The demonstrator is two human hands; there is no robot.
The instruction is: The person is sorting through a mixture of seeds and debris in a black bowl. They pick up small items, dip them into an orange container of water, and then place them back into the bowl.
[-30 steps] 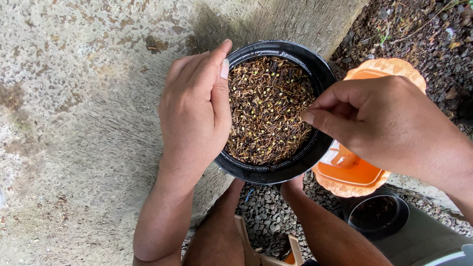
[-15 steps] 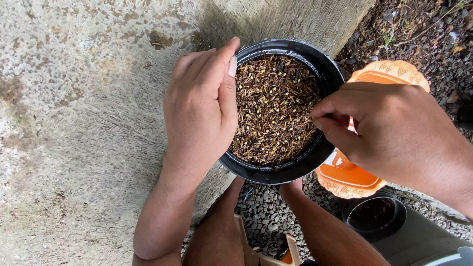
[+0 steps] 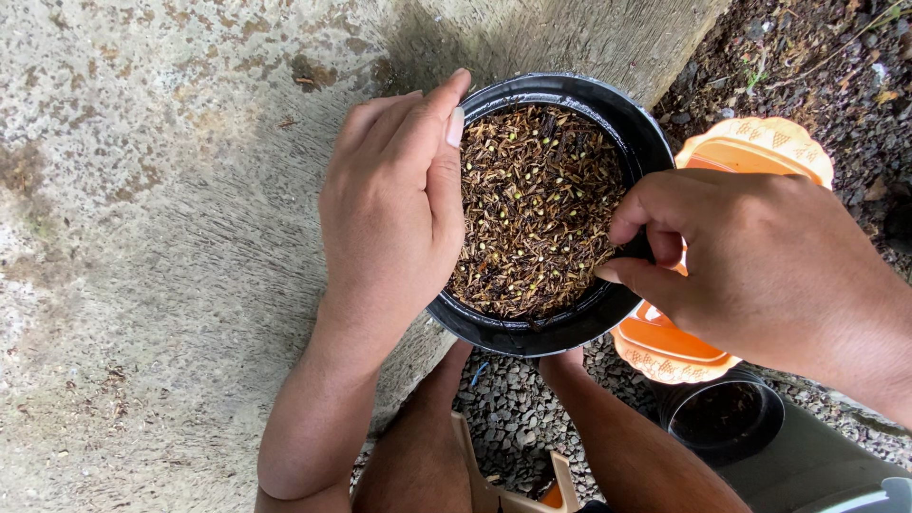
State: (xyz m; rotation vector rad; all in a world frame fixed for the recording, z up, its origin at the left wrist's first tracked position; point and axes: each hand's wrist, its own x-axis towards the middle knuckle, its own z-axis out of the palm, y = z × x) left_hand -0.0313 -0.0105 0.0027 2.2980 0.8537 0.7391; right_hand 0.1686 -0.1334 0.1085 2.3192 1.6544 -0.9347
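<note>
The black pot [image 3: 556, 328] of brown mix sits at the concrete slab [image 3: 171, 237] edge. Left hand [image 3: 394, 223] lies flat on its rim, steadying it; right hand [image 3: 750, 266] pinches fingertips together over the mix, whatever they grip is too small to see.

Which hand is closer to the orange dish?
The right hand. It hovers right over the orange dish while pinching at the pot's right rim. The left hand is farther away, cupping the pot's opposite side.
</note>
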